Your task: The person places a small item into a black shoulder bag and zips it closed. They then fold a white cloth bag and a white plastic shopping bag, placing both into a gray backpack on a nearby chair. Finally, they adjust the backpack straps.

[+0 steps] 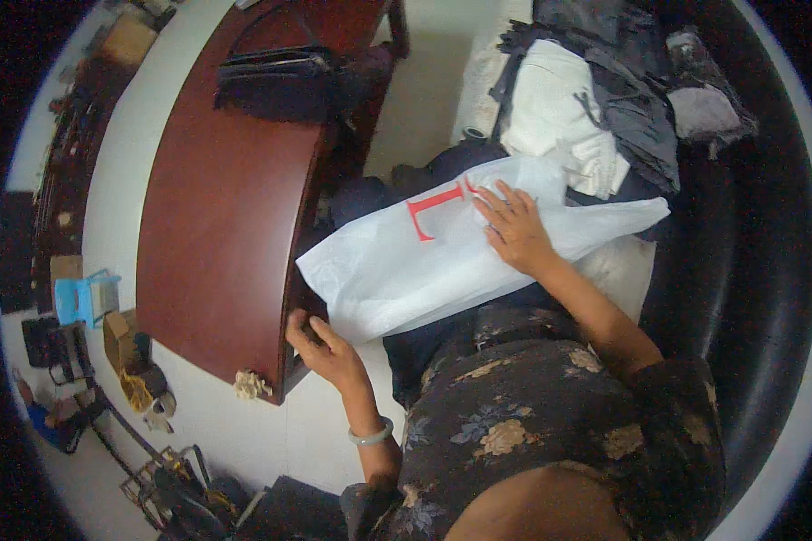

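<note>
A white plastic bag (392,284) with red print lies across my lap, its narrow end pointing right. My right hand (517,233) rests on top of it with the fingers spread, beside the red mark. At the bag's left end is my left hand (318,348), fingers bent and apart by the edge of a reddish-brown wooden table (230,223); nothing held shows in it. A pale bangle (371,433) is on my left wrist.
A dark handbag (274,84) stands on the table, and a small beige object (252,385) lies at its near corner. White folded cloth (555,101) and dark clothes (633,115) are heaped on the black sofa (724,270). A blue stool (86,301) stands left.
</note>
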